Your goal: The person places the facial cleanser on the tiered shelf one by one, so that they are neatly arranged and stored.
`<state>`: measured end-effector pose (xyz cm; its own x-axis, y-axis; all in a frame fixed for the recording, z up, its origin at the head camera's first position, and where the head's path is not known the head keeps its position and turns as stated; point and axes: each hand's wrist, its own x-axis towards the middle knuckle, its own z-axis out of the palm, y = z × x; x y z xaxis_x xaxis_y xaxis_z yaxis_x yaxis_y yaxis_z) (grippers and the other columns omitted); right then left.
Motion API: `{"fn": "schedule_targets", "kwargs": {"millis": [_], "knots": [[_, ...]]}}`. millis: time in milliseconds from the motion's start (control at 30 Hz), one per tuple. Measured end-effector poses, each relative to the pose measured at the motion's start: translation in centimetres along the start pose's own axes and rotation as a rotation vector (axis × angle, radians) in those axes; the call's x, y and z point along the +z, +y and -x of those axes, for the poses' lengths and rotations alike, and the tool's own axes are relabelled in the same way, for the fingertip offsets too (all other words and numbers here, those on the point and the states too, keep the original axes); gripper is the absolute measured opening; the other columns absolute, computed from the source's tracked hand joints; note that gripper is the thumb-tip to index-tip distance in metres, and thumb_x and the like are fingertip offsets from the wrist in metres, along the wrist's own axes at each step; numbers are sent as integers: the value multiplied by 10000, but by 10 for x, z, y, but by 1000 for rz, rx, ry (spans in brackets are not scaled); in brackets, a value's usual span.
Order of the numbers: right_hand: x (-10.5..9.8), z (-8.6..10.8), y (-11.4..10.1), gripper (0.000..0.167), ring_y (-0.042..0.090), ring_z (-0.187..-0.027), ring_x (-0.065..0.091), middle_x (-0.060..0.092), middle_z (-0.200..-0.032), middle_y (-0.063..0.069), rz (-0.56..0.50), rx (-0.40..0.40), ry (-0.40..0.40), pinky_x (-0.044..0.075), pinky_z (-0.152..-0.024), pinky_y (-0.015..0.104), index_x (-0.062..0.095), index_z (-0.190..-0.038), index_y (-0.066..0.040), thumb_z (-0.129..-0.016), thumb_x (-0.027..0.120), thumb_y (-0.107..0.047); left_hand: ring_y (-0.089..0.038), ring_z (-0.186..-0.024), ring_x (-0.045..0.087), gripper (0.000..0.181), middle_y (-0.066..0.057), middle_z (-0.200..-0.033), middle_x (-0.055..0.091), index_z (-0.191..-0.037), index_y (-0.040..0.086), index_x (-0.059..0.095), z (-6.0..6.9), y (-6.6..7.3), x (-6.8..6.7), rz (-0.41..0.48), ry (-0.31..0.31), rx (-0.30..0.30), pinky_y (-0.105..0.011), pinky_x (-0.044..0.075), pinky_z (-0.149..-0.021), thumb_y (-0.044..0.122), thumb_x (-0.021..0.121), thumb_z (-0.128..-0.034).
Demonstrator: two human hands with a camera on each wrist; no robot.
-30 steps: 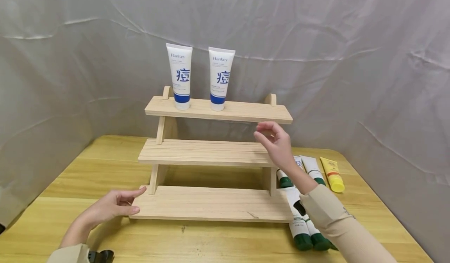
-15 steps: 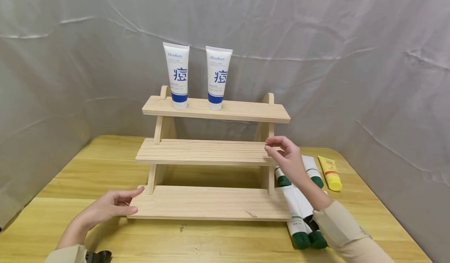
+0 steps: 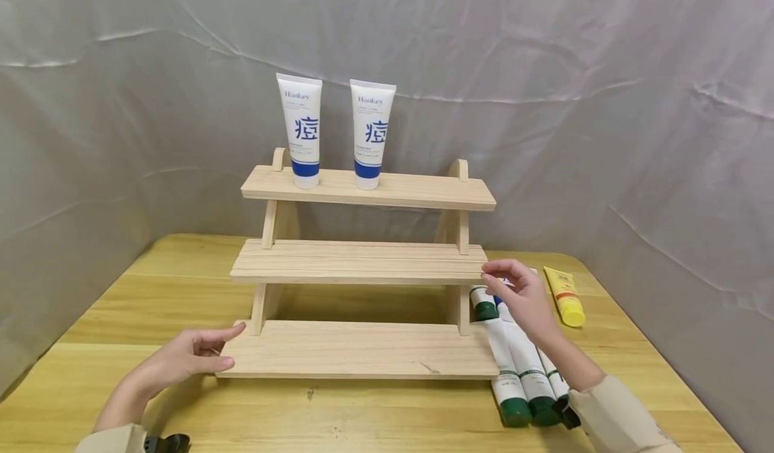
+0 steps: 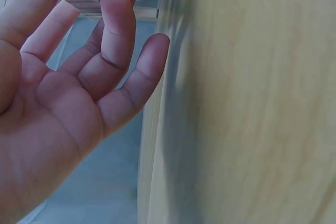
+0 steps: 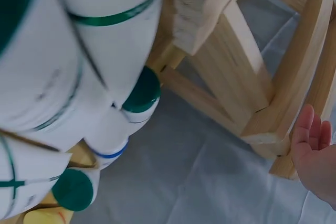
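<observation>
A three-tier wooden display rack (image 3: 357, 261) stands on the table. My left hand (image 3: 187, 362) holds the left end of its bottom shelf between thumb and fingers; in the left wrist view the other fingers of the left hand (image 4: 79, 82) curl loosely. On the top shelf, left of its middle, two white squeeze tubes stand upright on their caps: the left tube (image 3: 302, 130) and the right tube (image 3: 371, 134), apart from each other. My right hand (image 3: 526, 302) holds nothing, its fingers loosely bent beside the right end of the middle shelf. Whether it touches the shelf I cannot tell.
Right of the rack, several white tubes with green caps (image 3: 510, 372) lie on the wooden table (image 3: 338, 416), partly under my right arm. A yellow tube (image 3: 565, 296) lies farther right. Grey cloth (image 3: 544, 103) hangs behind and at the sides.
My right hand has come down and right, from just below the top shelf to the middle shelf's right end. The left hand keeps its hold. The view has shifted slightly.
</observation>
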<state>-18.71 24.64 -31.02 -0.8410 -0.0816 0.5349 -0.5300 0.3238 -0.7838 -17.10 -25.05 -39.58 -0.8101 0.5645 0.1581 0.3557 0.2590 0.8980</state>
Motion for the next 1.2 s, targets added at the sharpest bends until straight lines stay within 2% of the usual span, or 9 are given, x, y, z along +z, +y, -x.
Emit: {"fn": "schedule_targets", "kwargs": {"millis": [167, 300, 400, 533, 633, 800, 900, 1000, 1200], "knots": [[-11, 11, 3, 161, 96, -792, 561, 559, -949, 166, 25, 34, 2, 484, -653, 210, 553, -997, 108, -860, 553, 24, -53, -841, 530, 524, 186, -1252, 430, -1247, -171, 343, -1, 1, 1, 1, 2, -22, -247, 468, -685, 65, 593, -851], [-37, 14, 85, 205, 227, -831, 569, 539, -1019, 194, 3, 32, -19, 498, -650, 271, 575, -1064, 0, -871, 576, -71, -49, -839, 529, 528, 247, -1232, 407, -1253, -173, 334, -1, 1, 0, 4, -3, -25, -243, 466, -690, 64, 588, -855], [-52, 18, 119, 208, 252, -853, 569, 552, -1031, 158, -94, -11, -63, 500, -641, 277, 585, -1078, -46, -875, 575, -92, -42, -838, 524, 526, 316, -1197, 385, -1256, -176, 325, 0, 0, 0, 8, -6, -25, -237, 463, -692, 52, 582, -857], [-49, 30, 61, 181, 143, -807, 587, 586, -960, 86, -80, 61, -59, 496, -628, 244, 556, -1034, 59, -878, 550, -32, -37, -843, 524, 524, 328, -1182, 398, -1246, -189, 317, -1, 1, 0, 20, -12, -20, -236, 464, -693, 39, 580, -855], [-53, 37, 49, 186, 124, -777, 588, 600, -929, 72, -34, 114, -36, 496, -612, 238, 536, -1018, 103, -876, 545, -17, -37, -821, 523, 518, 324, -1182, 406, -1243, -193, 316, -1, 1, 1, 20, -13, -14, -237, 464, -679, 33, 575, -856], [-76, 45, 95, 194, 183, -805, 585, 584, -977, 139, -66, 104, -63, 499, -619, 254, 563, -1057, 41, -886, 546, -50, -41, -803, 528, 506, 321, -1191, 403, -1244, -194, 315, 0, 1, 1, 18, -14, 0, -236, 460, -669, 19, 565, -859], [-92, 52, 133, 224, 205, -829, 581, 567, -1021, 143, 3, 121, -55, 502, -620, 280, 571, -1087, -20, -883, 567, -112, -43, -799, 527, 501, 318, -1190, 407, -1245, -187, 325, 0, 1, 1, 12, -8, 0, -233, 457, -668, 18, 567, -858], [-102, 60, 147, 235, 216, -831, 581, 568, -1022, 139, 83, 171, -29, 503, -606, 302, 574, -1083, -39, -877, 582, -152, -49, -790, 525, 502, 310, -1178, 429, -1246, -185, 326, 0, 1, 1, 11, -6, -4, -234, 456, -666, 21, 568, -857], [-90, 69, 70, 232, 146, -800, 594, 614, -935, 46, 113, 242, -61, 502, -600, 280, 535, -1041, 99, -883, 557, -70, -35, -813, 519, 496, 308, -1177, 431, -1244, -186, 326, 0, 0, 1, 13, -8, -4, -226, 455, -683, 15, 564, -858]]}}
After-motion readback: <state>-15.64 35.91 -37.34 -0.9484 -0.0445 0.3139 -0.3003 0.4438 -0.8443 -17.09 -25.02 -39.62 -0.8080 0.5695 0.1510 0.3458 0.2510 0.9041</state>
